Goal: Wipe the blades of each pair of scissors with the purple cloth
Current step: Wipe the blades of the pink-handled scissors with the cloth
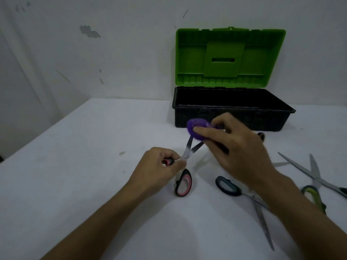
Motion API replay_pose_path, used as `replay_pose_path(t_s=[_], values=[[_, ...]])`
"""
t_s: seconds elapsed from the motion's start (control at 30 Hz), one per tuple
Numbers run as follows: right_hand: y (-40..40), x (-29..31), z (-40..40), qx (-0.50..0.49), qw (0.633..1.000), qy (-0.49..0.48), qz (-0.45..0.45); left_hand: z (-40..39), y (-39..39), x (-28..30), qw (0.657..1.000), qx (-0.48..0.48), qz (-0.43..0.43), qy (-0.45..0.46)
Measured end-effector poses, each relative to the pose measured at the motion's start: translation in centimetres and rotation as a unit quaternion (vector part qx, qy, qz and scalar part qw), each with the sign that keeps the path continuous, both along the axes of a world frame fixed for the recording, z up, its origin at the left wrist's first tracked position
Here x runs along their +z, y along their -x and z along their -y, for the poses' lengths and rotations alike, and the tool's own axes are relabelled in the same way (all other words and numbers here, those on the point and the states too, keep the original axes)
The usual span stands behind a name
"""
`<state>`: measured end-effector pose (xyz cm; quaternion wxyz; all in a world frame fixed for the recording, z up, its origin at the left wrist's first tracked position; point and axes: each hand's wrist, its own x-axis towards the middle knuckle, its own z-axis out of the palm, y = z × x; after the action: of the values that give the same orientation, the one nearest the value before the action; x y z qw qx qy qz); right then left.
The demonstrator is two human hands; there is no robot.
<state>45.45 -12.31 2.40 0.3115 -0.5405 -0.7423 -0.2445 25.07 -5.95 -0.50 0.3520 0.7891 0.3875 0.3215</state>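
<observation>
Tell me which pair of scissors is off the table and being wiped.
The pink-and-black-handled scissors: the left hand grips a handle, and the right hand presses the purple cloth on their blade tips. The blue-handled scissors and green-handled scissors lie untouched.

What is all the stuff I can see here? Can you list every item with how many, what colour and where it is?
pink-handled scissors: one, black and pink handles, blades open, held at centre.
purple cloth: one, purple, bunched over the tips of those blades.
blue-handled scissors: one, dark blue handles, lying on the table right of centre.
green-handled scissors: one, yellow-green handles, open, at the right edge.
toolbox: one, black base with green lid up, at the back against the wall.
table: one, white.
left hand: grips the pink handle.
right hand: holds the cloth.
</observation>
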Motion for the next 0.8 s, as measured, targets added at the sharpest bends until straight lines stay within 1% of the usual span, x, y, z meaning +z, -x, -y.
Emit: replay_pose_path(t_s=[0.07, 0.1, 0.17, 0.27, 0.3, 0.33, 0.4, 0.47, 0.5, 0.53, 0.57, 0.63, 0.7, 0.73, 0.8], values=[[1.0, -1.0, 0.3, 0.043, 0.996, 0.072, 0.027, 0.1, 0.1, 0.1, 1.0, -0.011, 0.001, 0.0], [1.1, -1.2, 0.0, 0.042, 0.995, 0.087, 0.034, 0.1, 0.1, 0.2, 1.0, -0.015, 0.002, -0.002], [0.3, -1.0, -0.7, -0.003, 0.998, 0.06, 0.017, -0.1, 0.3, 0.2, 1.0, -0.02, 0.005, 0.008], [-2.4, -0.2, -1.2, -0.109, 0.992, -0.008, -0.055, -0.2, 0.5, 0.2, 0.998, -0.04, 0.018, 0.055], [-2.9, -0.1, -1.1, -0.125, 0.989, -0.021, -0.073, -0.2, 0.5, 0.3, 0.996, -0.043, 0.018, 0.071], [-3.0, -0.1, -0.9, -0.119, 0.989, -0.031, -0.083, -0.3, 0.5, 0.3, 0.996, -0.038, 0.017, 0.082], [-1.7, -0.3, -0.5, -0.056, 0.995, -0.031, -0.077, -0.4, 0.5, 0.4, 0.995, -0.025, 0.02, 0.099], [0.3, -0.9, -0.2, 0.018, 0.999, 0.019, -0.03, -0.5, 0.5, 0.4, 0.991, -0.024, 0.044, 0.124], [1.0, -1.4, -0.3, 0.038, 0.998, 0.052, -0.006, -0.6, 0.6, 0.4, 0.989, -0.026, 0.057, 0.133], [1.3, -1.7, -0.5, 0.041, 0.996, 0.076, 0.004, -0.6, 0.8, 0.4, 0.989, -0.025, 0.062, 0.132], [1.0, -1.8, -0.9, 0.028, 0.997, 0.075, -0.006, -0.7, 0.9, 0.5, 0.99, -0.025, 0.06, 0.122], [-0.7, -1.5, -1.5, -0.039, 0.997, 0.028, -0.061, -0.7, 1.1, 0.6, 0.992, -0.028, 0.057, 0.111], [-2.5, -0.8, -1.5, -0.1, 0.989, -0.023, -0.107, -0.9, 1.1, 0.5, 0.992, -0.027, 0.057, 0.11], [-2.9, -0.7, -1.4, -0.103, 0.986, -0.042, -0.121, -0.9, 1.1, 0.5, 0.993, -0.023, 0.051, 0.107], [-1.9, -0.7, -0.8, -0.044, 0.99, -0.048, -0.122, -1.0, 0.9, 0.4, 0.994, -0.014, 0.04, 0.103]])
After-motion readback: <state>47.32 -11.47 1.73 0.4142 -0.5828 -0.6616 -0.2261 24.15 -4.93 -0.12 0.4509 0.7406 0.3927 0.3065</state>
